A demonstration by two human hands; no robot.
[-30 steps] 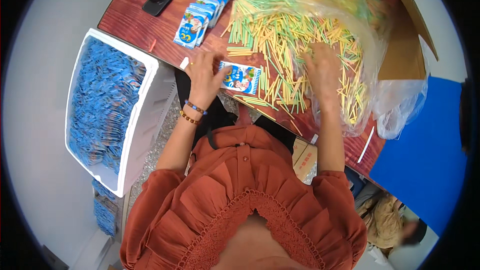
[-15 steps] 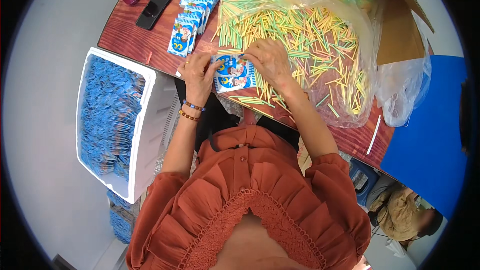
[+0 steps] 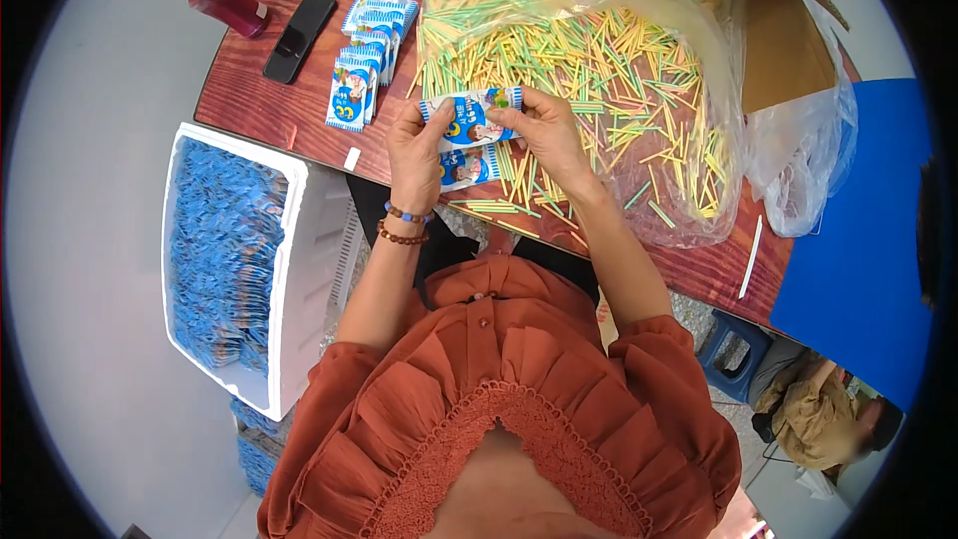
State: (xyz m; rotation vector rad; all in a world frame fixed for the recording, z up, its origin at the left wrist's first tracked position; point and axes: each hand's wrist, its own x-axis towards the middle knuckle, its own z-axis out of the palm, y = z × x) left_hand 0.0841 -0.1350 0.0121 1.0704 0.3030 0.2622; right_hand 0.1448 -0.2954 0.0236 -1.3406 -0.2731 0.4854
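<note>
Between my two hands is a small blue-and-white packet (image 3: pixel 469 122), raised above the table near its front edge. My left hand (image 3: pixel 412 152) pinches the packet's left end with the thumb on top. At the other end, my right hand (image 3: pixel 552 136) grips it between thumb and fingers. Another blue-and-white packet (image 3: pixel 469 169) lies just below the held one and is partly covered by it. Thin yellow, green and pink sticks (image 3: pixel 609 65) are spread on clear plastic beyond my right hand, and a few lie loose by the table edge.
Overlapping packets (image 3: pixel 354 90) lie in a row at the back left, beside a black phone (image 3: pixel 299 38) and a red-filled jar (image 3: pixel 230 5). A white foam box (image 3: pixel 289 279) full of blue packets stands left. A cardboard box (image 3: pixel 788 50) is far right; another person (image 3: pixel 813 414) sits lower right.
The upper packet has come up off the table and is now held between both hands. My view has shifted slightly, so the table things appear a little moved.
</note>
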